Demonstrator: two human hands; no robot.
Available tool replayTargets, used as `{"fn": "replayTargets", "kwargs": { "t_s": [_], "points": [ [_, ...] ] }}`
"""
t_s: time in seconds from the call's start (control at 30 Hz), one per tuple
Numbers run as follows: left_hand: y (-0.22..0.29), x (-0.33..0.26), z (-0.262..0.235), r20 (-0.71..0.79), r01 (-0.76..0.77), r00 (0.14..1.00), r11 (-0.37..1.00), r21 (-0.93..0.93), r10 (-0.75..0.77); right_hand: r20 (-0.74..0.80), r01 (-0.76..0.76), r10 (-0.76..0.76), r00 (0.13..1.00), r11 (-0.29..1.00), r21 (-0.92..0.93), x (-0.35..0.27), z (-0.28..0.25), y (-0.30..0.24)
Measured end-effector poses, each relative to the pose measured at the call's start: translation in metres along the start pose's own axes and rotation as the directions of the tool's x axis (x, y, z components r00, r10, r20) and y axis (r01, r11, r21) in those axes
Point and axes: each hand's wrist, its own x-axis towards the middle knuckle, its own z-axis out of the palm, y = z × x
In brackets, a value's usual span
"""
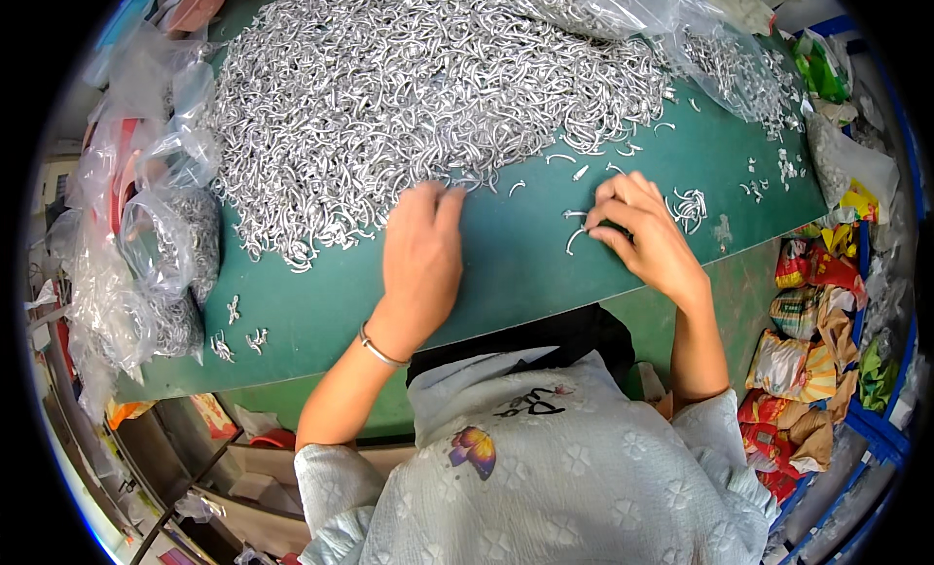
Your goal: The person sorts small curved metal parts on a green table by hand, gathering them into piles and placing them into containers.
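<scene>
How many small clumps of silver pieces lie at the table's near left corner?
3: the farthest clump, the leftmost clump and the rightmost clump. The plastic bags beside them may hide more.

The curvy bits [389, 108] just past my left hand [424, 249] look like shiny metal. The green table top [520, 264] under it looks smooth. The bags [97, 293] further left are thin, shiny, crinkly plastic. My bracelet [382, 357] is smooth metal; my shirt [574, 468] is bumpy, dull cloth.

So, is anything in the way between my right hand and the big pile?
Only a few loose pieces, lying on the table between the right hand and the pile. Nothing else is visible there, and nothing visible separates the left hand from the pile's near edge.
</scene>
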Motion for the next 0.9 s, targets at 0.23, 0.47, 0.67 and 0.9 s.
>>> {"fn": "replayTargets", "kwargs": {
  "t_s": [0.23, 0.47, 0.67, 0.9],
  "points": [
    [0.056, 0.024, 0.034, 0.134, -0.259, 0.947, 0.939, -0.226, 0.293, -0.367, 0.024, -0.142, 0.919, 0.952, -0.306, 0.054, 0.018, 0.004],
    [0.046, -0.012, 0.021, 0.186, -0.225, 0.941, 0.931, -0.287, 0.284, -0.209, 0.078, -0.101, 0.973, 0.99, -0.117, 0.027, 0.009, 0.008],
    [0.056, -0.018, 0.025, 0.106, -0.041, 0.991, 0.955, -0.295, 0.076, -0.25, 0.03, -0.06, 0.966, 0.992, -0.123, 0.002, 0.024, -0.003],
    [0.048, -0.02, 0.024, 0.171, -0.069, 0.977, 0.945, -0.318, 0.128, -0.195, 0.008, -0.048, 0.98, 0.979, -0.204, 0.01, 0.032, -0.014]
  ]
}}
